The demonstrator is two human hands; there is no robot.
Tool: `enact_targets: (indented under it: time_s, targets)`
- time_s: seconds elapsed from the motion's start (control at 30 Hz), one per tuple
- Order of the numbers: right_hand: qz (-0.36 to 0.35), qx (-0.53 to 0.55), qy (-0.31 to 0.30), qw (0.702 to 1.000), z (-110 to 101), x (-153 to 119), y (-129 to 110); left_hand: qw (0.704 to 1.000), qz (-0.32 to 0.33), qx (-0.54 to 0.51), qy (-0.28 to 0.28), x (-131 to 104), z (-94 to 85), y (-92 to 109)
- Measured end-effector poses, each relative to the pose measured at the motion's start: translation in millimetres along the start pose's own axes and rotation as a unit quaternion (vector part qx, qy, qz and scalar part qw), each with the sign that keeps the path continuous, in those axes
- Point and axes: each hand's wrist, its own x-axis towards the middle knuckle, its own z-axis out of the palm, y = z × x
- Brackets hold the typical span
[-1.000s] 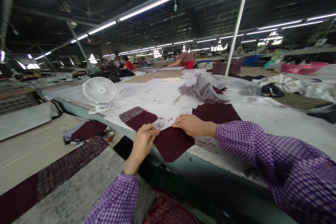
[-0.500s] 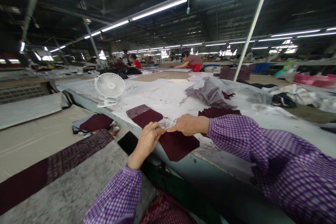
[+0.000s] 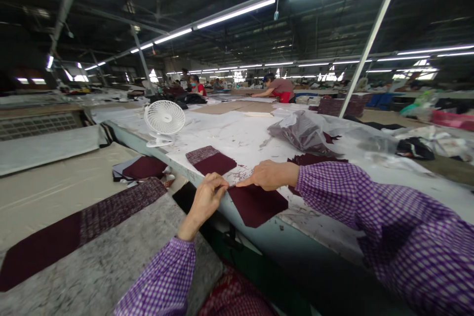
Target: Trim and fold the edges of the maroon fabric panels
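Note:
A dark maroon cloth piece (image 3: pixel 257 205) lies over the near edge of the white table (image 3: pixel 229 131), its lower corner hanging down. My left hand (image 3: pixel 208 196) pinches at its left corner, thumb and fingertips together. From the right, my right hand (image 3: pixel 272 176) rests on the cloth's upper edge with the index finger stretched toward that pinch and the other fingers curled; whatever is under them is hidden. Just behind the hands sits a stack of maroon and speckled cloth (image 3: pixel 213 160). More maroon pieces (image 3: pixel 314 159) lie behind my right wrist.
A white fan (image 3: pixel 165 118) stands at the table's left edge. Clear plastic (image 3: pixel 299 131) lies farther back on the right. On the lower left surface are a long maroon and speckled strip (image 3: pixel 83 227) and a small cloth pile (image 3: pixel 142 168). A person (image 3: pixel 277 88) leans over a far table.
The view has shifted, so most things appear farther right. My left hand has drawn slightly away from my right fingertip, leaving a small gap. The cloth remains at the table edge.

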Motion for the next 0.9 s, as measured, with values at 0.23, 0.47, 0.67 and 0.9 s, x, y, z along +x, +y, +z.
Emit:
enact_targets:
  time_s: [0.23,0.47,0.67,0.9]
  targets:
    - [-0.012,0.019,-0.041,0.999,-13,6,0,0.992,0.074,0.094,0.036,-10,8.7,-4]
    - [-0.047,0.080,-0.013,0.996,-14,12,0,0.997,0.038,-0.053,0.044,-15,1.6,-15]
    - [-0.043,-0.034,-0.013,0.998,-10,8,-7,0.998,0.001,-0.017,0.058,-12,3.1,-4]
    - [0.002,-0.024,0.038,0.999,16,-11,11,0.986,0.085,0.140,0.011,-17,3.9,15]
